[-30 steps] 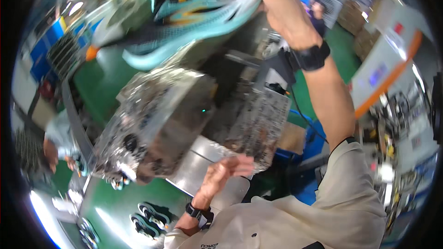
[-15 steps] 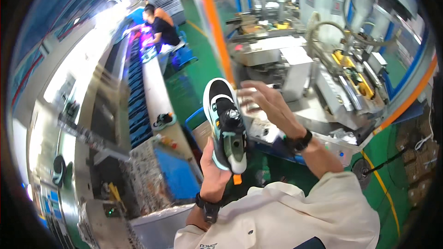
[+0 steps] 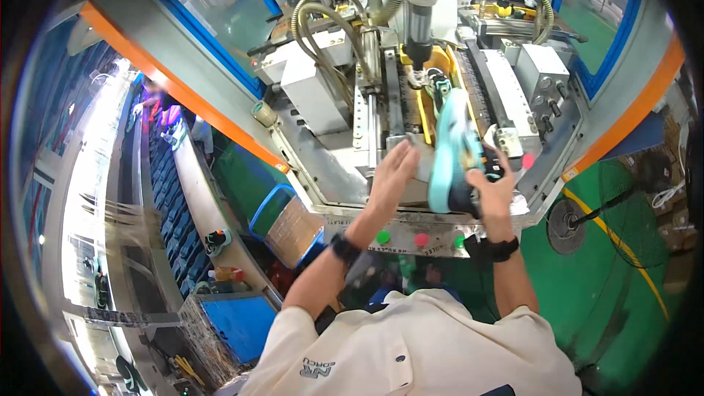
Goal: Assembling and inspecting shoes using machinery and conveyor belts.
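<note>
A sneaker [image 3: 449,165] with a pale teal sole and dark upper is tilted on its side in front of the machine, smeared by motion. My right hand [image 3: 493,189] grips it near its lower end, thumb on one side and fingers on the other. To its left, my left hand [image 3: 392,176] holds nothing, its fingers stretched forward, apart from the shoe. Just beyond, a second shoe [image 3: 440,86] sits between yellow side pieces in the machine's pressing station [image 3: 422,110], under a vertical cylinder [image 3: 419,33].
Hoses [image 3: 302,18] and metal blocks [image 3: 541,77] flank the station. Coloured buttons [image 3: 422,240] line the machine's front edge. At left, a conveyor [image 3: 176,202] runs past a ledge with another shoe [image 3: 217,242]. A floor fan [image 3: 568,226] stands at right, and a blue-framed cart [image 3: 293,238] at left.
My view has swung right to face the machine. The sneaker has passed from my left hand to my right and turned sole-outward. My left hand has let go.
</note>
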